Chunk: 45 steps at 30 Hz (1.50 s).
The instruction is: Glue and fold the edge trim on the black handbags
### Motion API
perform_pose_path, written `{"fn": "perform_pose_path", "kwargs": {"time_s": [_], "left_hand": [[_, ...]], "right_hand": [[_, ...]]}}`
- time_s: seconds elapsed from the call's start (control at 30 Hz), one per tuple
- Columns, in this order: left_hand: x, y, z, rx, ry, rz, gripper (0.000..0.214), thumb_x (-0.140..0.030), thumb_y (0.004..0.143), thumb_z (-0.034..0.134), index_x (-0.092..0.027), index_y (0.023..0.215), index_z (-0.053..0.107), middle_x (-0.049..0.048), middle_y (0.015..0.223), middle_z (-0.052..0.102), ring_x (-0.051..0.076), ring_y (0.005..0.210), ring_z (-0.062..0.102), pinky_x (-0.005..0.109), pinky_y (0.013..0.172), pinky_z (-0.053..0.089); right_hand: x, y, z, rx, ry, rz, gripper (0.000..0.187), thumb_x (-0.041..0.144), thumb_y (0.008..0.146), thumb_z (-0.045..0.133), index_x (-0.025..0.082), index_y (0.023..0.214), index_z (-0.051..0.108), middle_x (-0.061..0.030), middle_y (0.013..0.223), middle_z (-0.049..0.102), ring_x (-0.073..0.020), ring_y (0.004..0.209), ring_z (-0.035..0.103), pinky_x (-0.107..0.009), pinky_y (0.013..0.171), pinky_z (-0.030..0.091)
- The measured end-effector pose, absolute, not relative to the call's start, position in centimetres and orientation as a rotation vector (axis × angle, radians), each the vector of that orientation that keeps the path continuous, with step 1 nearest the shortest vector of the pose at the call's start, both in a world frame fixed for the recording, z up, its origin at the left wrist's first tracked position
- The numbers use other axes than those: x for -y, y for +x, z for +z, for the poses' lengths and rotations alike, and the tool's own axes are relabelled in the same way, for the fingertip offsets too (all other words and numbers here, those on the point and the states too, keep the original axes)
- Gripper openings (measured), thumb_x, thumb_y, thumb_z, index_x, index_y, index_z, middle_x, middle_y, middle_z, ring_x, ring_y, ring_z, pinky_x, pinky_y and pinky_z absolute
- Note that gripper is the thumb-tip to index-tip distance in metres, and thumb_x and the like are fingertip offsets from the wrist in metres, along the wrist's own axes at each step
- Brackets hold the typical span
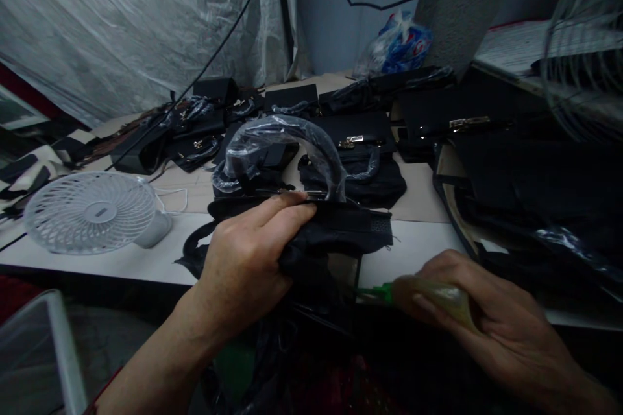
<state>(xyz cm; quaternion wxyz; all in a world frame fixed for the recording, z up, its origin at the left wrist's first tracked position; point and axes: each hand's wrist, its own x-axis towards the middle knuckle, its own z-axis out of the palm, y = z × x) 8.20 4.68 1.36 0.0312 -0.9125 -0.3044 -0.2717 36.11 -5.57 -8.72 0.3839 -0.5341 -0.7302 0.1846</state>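
Note:
My left hand [256, 243] is closed on a black handbag [335, 230], thumb and fingers pinching its upper edge near the front of the table. A plastic-wrapped handle [292, 126] arches up from that bag. In my right hand [491, 321] is a squeeze bottle [433, 295] of yellowish, see-through plastic, with a green nozzle [382, 292]. The nozzle points left at the bag's lower right side; whether it touches the bag I cannot tell. The bag's underside is lost in shadow.
A white fan [95, 213] stands to the left on the table [403, 253]. Several black handbags [350, 123] lie behind, and a large black bag [549, 188] sits at right. A plastic bag [402, 45] rests at the back. Dark cables [233, 19] hang across the view.

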Motion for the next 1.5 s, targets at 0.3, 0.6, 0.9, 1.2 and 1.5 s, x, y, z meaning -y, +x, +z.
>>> {"fn": "perform_pose_path", "kwargs": {"time_s": [0.3, 0.6, 0.9, 1.2, 1.5], "left_hand": [[-4.6, 8.3, 1.3, 0.949, -2.808, -0.858, 0.031, -0.014, 0.087, 0.059, -0.016, 0.117, 0.066, 0.0107, 0.123, 0.071, 0.022, 0.113, 0.069, 0.031, 0.097, 0.059], [-4.8, 8.2, 1.3, 0.966, -2.817, -0.835, 0.031, -0.016, 0.088, 0.060, -0.015, 0.118, 0.066, 0.0100, 0.124, 0.070, 0.021, 0.115, 0.068, 0.030, 0.099, 0.057], [-4.7, 8.3, 1.3, 0.980, -2.776, -0.811, 0.034, -0.011, 0.084, 0.059, -0.017, 0.118, 0.066, 0.0075, 0.124, 0.071, 0.019, 0.114, 0.068, 0.028, 0.097, 0.057], [-4.8, 8.3, 1.3, 0.955, -2.769, -0.824, 0.034, -0.012, 0.083, 0.062, -0.016, 0.117, 0.066, 0.0075, 0.124, 0.071, 0.019, 0.112, 0.069, 0.026, 0.096, 0.057], [-4.8, 8.3, 1.2, 0.966, -2.760, -0.833, 0.036, -0.010, 0.082, 0.061, -0.016, 0.117, 0.067, 0.0074, 0.124, 0.071, 0.018, 0.113, 0.069, 0.025, 0.096, 0.056]], "right_hand": [[6.1, 35.7, -8.1, 1.833, -1.343, 0.384, 0.002, 0.027, 0.098, 0.059, 0.027, 0.099, 0.061, 0.0014, 0.085, 0.063, -0.0119, 0.067, 0.062, -0.021, 0.056, 0.049], [6.3, 36.1, -8.2, 1.829, -1.344, 0.342, 0.003, 0.029, 0.098, 0.061, 0.028, 0.100, 0.059, 0.0019, 0.087, 0.063, -0.0112, 0.067, 0.062, -0.021, 0.058, 0.049], [6.6, 36.1, -8.2, 1.866, -1.313, 0.341, 0.005, 0.030, 0.099, 0.058, 0.027, 0.103, 0.059, 0.0005, 0.089, 0.064, -0.0117, 0.068, 0.063, -0.021, 0.055, 0.049], [6.2, 35.9, -8.6, 1.815, -1.293, 0.285, 0.010, 0.036, 0.100, 0.058, 0.026, 0.099, 0.060, 0.0015, 0.084, 0.063, -0.0107, 0.064, 0.062, -0.021, 0.052, 0.049], [6.4, 36.1, -8.9, 1.824, -1.300, 0.304, 0.008, 0.033, 0.100, 0.059, 0.025, 0.101, 0.059, 0.0011, 0.088, 0.063, -0.0100, 0.068, 0.062, -0.020, 0.057, 0.049]]}}
